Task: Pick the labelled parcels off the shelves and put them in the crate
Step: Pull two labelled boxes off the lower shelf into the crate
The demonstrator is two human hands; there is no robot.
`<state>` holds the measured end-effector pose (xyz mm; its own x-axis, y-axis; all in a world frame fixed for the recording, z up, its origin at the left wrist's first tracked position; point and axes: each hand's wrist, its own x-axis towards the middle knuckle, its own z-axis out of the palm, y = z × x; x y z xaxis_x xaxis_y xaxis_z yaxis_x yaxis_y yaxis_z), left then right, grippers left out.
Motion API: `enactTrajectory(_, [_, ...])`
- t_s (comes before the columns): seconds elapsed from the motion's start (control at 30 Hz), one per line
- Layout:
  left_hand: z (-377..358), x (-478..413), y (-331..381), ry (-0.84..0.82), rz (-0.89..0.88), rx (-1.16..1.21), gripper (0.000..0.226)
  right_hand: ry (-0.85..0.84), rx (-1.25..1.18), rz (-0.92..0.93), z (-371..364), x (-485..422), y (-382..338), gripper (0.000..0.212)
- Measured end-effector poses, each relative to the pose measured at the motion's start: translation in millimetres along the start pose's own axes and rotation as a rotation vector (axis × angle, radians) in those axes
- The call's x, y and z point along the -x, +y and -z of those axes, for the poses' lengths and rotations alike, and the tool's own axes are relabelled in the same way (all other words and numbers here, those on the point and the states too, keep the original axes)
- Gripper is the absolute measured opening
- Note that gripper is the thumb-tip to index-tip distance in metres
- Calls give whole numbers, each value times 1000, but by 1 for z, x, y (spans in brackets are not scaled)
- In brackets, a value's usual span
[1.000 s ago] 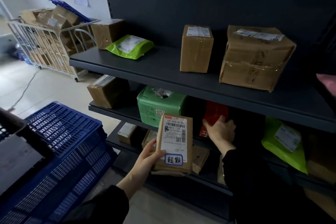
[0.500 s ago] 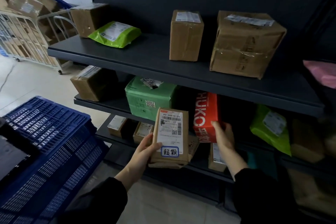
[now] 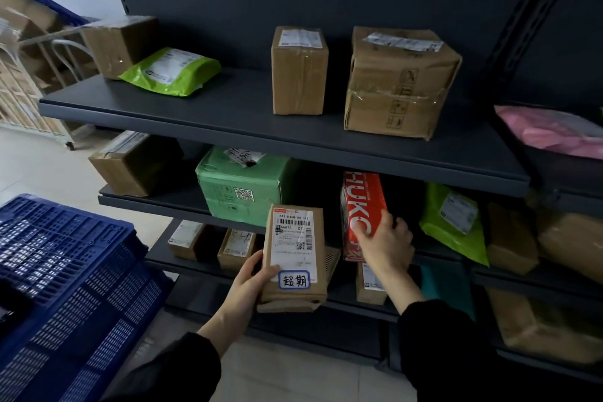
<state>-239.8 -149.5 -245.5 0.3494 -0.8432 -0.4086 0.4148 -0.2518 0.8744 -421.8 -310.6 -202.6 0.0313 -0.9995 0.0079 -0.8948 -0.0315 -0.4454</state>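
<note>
Dark metal shelving (image 3: 241, 108) fills the view, stocked on every level with cardboard boxes and mailer bags. A blue crate (image 3: 65, 271) of slatted plastic stands at the lower left.

By my reading the picking is far from finished. One brown parcel (image 3: 295, 258), with a printed label and a handwritten sticker, is off the shelves but has not reached the crate. It is held upright in front of the lower shelves, well apart from the crate. Whether anything already lies in the crate cannot be told from this angle.

The left hand (image 3: 248, 284) reaches up from below and grips the parcel at its lower left edge, thumb on the label face and fingers wrapped behind.

The right hand (image 3: 385, 238) stretches into the middle shelf to a red box (image 3: 360, 202) standing on end between a green box (image 3: 241, 186) and a green mailer bag (image 3: 453, 225). Its fingers are bent round the box's lower right edge, and the box rests on the shelf. That looks like the next pick.
</note>
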Motion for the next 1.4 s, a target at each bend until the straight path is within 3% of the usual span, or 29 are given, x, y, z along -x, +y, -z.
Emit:
enactTrajectory(0.07, [-1, 0, -2, -4, 5, 6, 104, -103, 164, 14, -2, 1, -11, 84])
enactTrajectory(0.17, [-1, 0, -2, -6, 8, 12, 99, -108, 122, -11, -1, 1, -11, 80])
enactTrajectory(0.23, [-1, 0, -1, -10, 8, 10, 96, -106, -128, -50, 1, 1, 0, 76])
enactTrajectory(0.37, [-5, -4, 1, -26, 18, 36, 90, -238, -970, -283, 4, 15, 23, 56])
enactTrajectory(0.47, [-9, -8, -1, -38, 35, 58, 93, -281, -1165, -408, -3, 26, 39, 47])
enactTrajectory(0.57, [-14, -12, -6, -62, 31, 34, 68, -304, -1285, -491, -9, 30, 51, 37])
enactTrajectory(0.67, [-18, -12, -8, -66, 41, 15, 56, -312, -1308, -519, -9, 32, 58, 32])
enactTrajectory(0.87, [-21, -11, -9, -88, 39, 18, 67, -327, -1323, -496, -3, 36, 63, 17])
enactTrajectory(1.13, [-28, 1, 0, -102, -16, 40, 50, -355, -1288, -370, 5, 55, 73, 33])
enactTrajectory(1.3, [-27, 16, 2, -65, -44, 57, 74, -399, -1231, -287, 13, 66, 78, 41])
enactTrajectory(1.4, [-22, 27, 1, -52, -74, 73, 66, -430, -1208, -245, 16, 75, 76, 42])
